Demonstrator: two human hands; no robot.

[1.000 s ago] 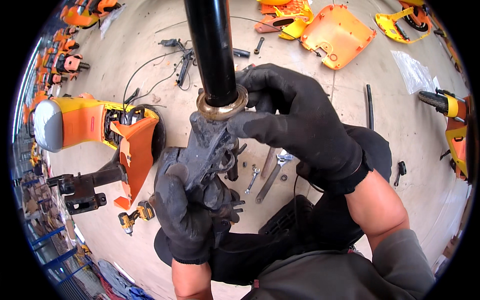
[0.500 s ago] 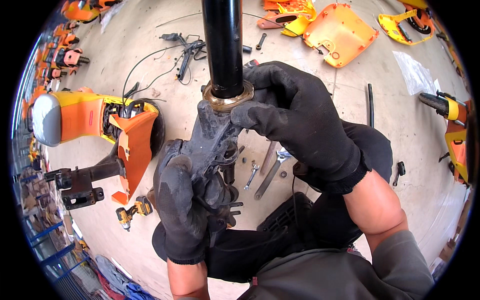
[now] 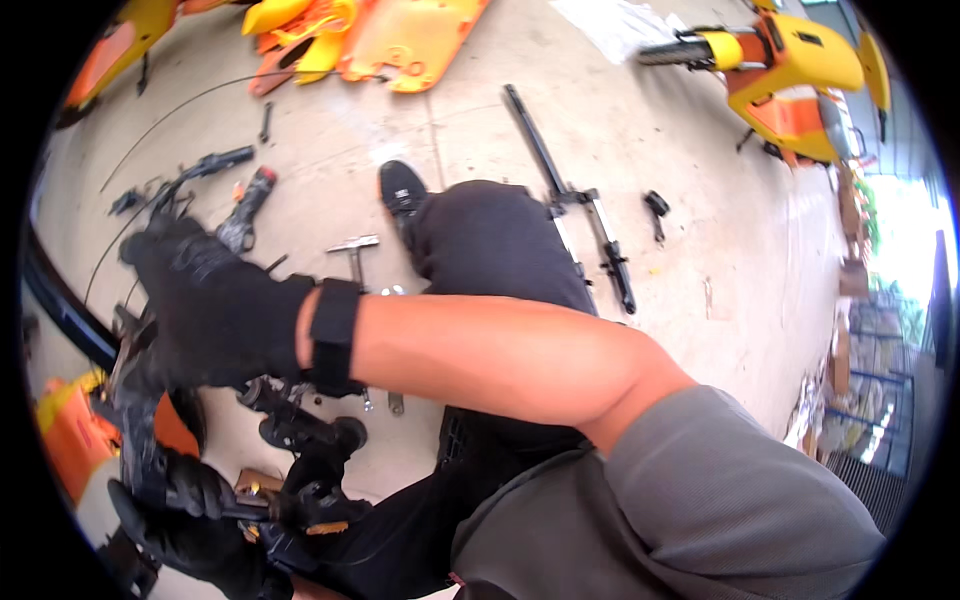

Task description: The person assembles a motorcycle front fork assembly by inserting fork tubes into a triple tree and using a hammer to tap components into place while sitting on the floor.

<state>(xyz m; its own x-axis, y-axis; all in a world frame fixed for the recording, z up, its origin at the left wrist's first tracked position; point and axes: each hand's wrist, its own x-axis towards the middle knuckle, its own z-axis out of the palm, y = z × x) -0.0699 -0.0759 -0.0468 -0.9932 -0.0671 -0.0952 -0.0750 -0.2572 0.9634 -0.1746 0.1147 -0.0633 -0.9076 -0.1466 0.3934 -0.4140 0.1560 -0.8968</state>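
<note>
A black steering stem tube (image 3: 70, 315) with a dark, dirty fork crown (image 3: 143, 430) slants through the lower left. My left hand (image 3: 185, 535), in a black work glove, wraps its fingers round the crown's lower end. My right hand (image 3: 215, 310), gloved alike, is closed in at the upper end of the crown, beside the tube. Its fingertips are partly hidden and blurred, and the metal ring at the tube's base cannot be seen. My right forearm reaches across the middle of the view.
On the floor lie a hammer (image 3: 355, 248), a wrench (image 3: 266, 122), a black tool with a red end (image 3: 247, 205) and cables. Orange panels (image 3: 415, 50) are at the top. Two fork legs (image 3: 610, 250) lie right of my knee; a yellow scooter (image 3: 800, 65) stands far right.
The view has swung to the right, so the stem and both hands now appear at the lower left. The fork legs and yellow scooter show more fully. The left hand stays on the crown.
</note>
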